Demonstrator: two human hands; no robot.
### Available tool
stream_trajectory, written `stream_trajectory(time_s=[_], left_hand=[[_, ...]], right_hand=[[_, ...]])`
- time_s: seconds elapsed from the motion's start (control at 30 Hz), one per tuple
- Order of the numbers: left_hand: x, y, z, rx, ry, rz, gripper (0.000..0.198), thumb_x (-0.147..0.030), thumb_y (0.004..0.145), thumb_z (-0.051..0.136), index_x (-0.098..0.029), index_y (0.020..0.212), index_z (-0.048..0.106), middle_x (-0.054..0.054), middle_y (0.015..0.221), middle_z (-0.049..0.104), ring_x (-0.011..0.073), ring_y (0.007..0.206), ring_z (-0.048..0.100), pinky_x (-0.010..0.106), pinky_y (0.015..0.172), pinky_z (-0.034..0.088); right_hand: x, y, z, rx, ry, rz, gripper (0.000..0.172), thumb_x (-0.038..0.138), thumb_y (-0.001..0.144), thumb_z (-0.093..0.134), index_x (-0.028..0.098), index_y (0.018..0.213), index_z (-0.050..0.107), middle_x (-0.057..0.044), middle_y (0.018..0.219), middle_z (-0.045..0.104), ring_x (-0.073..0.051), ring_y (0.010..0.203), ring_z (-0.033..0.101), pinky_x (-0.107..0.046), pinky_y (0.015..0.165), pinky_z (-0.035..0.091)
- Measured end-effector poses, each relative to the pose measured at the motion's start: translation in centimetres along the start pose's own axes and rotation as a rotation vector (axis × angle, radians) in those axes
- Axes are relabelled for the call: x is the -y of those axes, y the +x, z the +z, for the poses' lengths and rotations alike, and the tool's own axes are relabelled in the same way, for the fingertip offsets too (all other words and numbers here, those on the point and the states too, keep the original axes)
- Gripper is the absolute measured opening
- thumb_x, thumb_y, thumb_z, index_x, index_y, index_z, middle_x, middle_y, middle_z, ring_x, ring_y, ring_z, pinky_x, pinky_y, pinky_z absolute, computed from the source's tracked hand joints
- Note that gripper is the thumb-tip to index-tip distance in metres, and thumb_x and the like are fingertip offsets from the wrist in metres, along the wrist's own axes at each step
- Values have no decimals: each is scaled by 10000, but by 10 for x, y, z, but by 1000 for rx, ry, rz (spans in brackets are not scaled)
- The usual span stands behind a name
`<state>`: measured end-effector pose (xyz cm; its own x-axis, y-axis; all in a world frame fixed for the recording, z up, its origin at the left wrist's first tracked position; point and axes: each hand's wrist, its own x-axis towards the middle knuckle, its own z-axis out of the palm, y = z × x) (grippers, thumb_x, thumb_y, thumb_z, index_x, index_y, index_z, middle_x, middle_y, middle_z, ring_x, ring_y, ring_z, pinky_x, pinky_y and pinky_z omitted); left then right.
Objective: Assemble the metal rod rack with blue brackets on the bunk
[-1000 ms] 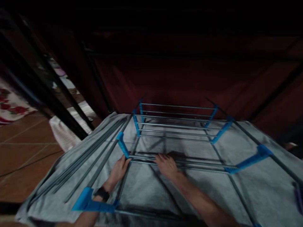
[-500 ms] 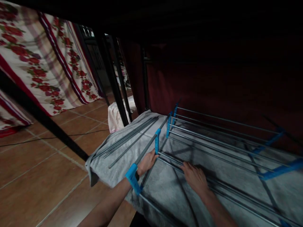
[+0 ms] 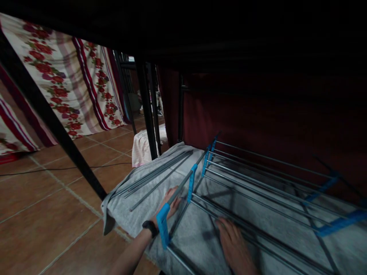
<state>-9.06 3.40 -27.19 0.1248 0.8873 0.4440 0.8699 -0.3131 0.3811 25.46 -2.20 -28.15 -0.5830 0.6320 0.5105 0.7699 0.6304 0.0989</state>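
Observation:
A rack of metal rods (image 3: 252, 191) with blue plastic connectors (image 3: 191, 183) lies on a grey blanket. My left hand (image 3: 169, 202), with a dark band on the wrist, is behind the rack's near end tube (image 3: 180, 187). Its fingers are stretched out and seem to hold nothing, though the tube covers part of them. My right hand (image 3: 233, 242) is by the lower rods, fingers extended; I cannot tell whether they touch the metal. Several loose grey rods (image 3: 160, 173) lie on the blanket left of the rack.
The grey blanket (image 3: 137, 221) covers a low bed inside a black metal frame (image 3: 51, 114). Dark red cloth (image 3: 243, 114) hangs behind, and a flowered cloth (image 3: 65, 84) hangs at left. A cable (image 3: 86, 167) crosses the tiled floor (image 3: 43, 206).
My left hand has left the blue connector at the lower rods and moved left, behind the end tube. My right hand has drawn back toward me. The view has shifted slightly.

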Motion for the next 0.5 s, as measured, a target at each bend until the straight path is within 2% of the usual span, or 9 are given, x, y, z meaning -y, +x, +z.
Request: stream_trajectory(time_s=[0.07,0.13,0.2,0.33,0.5], left_hand=[[24,-11,-11,-50,111,-143,497,-128,890,343,-145,1377,445,151,1402,493,267,1342,412,460,1141,299],[46,-22,-23,-66,274,-366,502,-114,880,336,-79,1373,427,197,1396,469,299,1326,404,467,1106,314],[59,-29,-33,-14,394,-511,468,-145,903,323,-46,1346,438,220,1356,485,312,1259,447,451,1041,358],[60,-29,-44,128,489,-497,433,-145,922,272,-46,1283,491,206,1224,550,300,1135,509,400,954,386],[39,-18,-52,174,491,-510,380,-195,924,285,-95,1187,541,153,1080,601,283,1057,567,365,889,420]], right_hand=[[3,-20,11,9,31,-73,567,32,793,408,256,1294,549,-16,1243,646,-176,1092,596,-296,920,453],[5,-34,21,20,63,-91,559,40,773,424,261,1268,564,-8,1175,676,-166,1000,632,-280,847,483],[8,-40,28,30,104,-56,555,49,773,439,267,1268,560,-12,1149,683,-168,953,646,-286,797,497],[17,-36,29,73,188,69,531,53,790,454,274,1262,558,-34,1155,670,-191,980,641,-322,807,499],[28,-30,19,128,259,217,463,87,849,465,307,1243,570,-22,1171,648,-201,1019,618,-360,893,473]])
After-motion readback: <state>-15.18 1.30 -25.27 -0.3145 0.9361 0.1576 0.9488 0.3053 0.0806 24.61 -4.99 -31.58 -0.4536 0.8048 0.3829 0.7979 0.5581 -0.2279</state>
